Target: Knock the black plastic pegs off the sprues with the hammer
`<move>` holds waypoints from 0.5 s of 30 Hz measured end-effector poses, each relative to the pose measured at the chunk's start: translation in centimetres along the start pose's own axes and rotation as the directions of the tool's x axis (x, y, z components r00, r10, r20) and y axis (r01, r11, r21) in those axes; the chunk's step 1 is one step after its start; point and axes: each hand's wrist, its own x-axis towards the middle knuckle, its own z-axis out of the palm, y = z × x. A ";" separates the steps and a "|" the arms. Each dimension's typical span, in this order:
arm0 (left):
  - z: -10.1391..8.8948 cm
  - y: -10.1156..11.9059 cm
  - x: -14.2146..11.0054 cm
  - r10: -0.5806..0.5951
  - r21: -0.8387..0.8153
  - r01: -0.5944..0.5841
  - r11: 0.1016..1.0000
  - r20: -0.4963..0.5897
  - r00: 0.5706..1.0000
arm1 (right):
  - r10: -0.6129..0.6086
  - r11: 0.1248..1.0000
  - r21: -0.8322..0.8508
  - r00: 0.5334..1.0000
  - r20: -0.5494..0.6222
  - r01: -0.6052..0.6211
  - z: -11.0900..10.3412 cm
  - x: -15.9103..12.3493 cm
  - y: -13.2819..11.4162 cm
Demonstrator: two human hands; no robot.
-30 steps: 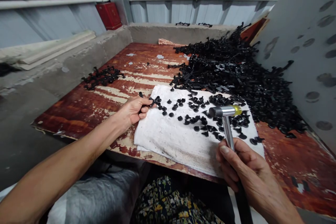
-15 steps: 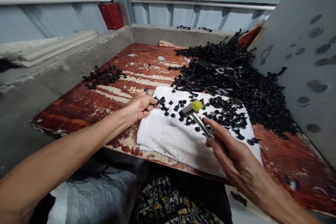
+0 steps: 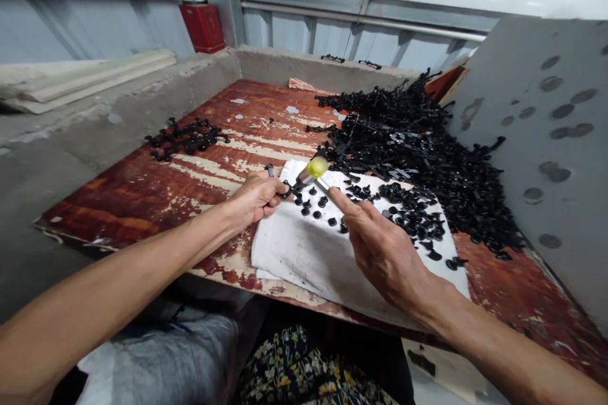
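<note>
Closed around a small black plastic part point(image 3: 270, 169), my left hand point(image 3: 259, 196) is at the left edge of a folded white cloth point(image 3: 304, 253). One end of that part sticks up above the fingers, the other shows at the fingertips. My right hand point(image 3: 380, 240) grips the metal handle of a small hammer point(image 3: 315, 169) with a yellow face. Its head is at the part by my left fingertips; whether they touch I cannot tell. Several small black round-based pieces point(image 3: 317, 214) lie loose on the cloth, a denser cluster of them to the right.
A large heap of black parts point(image 3: 403, 133) covers the back right of the worn red-brown board point(image 3: 118, 202). A smaller group point(image 3: 190, 138) lies at the left. A spotted grey panel point(image 3: 536, 139) stands on the right, and a low concrete ledge point(image 3: 95, 133) borders the left.
My right hand has brought the hammer left, from over the middle of the cloth to the part in my left hand. The left hand keeps its hold almost unmoved; the view has shifted slightly.
</note>
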 end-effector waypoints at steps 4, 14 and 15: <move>0.0 -0.2 0.2 0.018 -0.012 -0.018 1.000 0.006 1.000 | -0.023 0.999 -0.038 0.998 0.050 0.025 0.1 -0.2 0.0; 0.0 -0.4 0.2 0.029 -0.027 -0.030 0.999 -0.014 0.999 | -0.005 0.999 0.043 0.994 0.105 0.000 0.2 0.1 0.5; 0.0 -0.4 0.3 0.024 -0.024 -0.024 0.999 -0.011 1.000 | 0.015 0.998 0.058 0.997 0.075 -0.020 0.2 0.2 0.5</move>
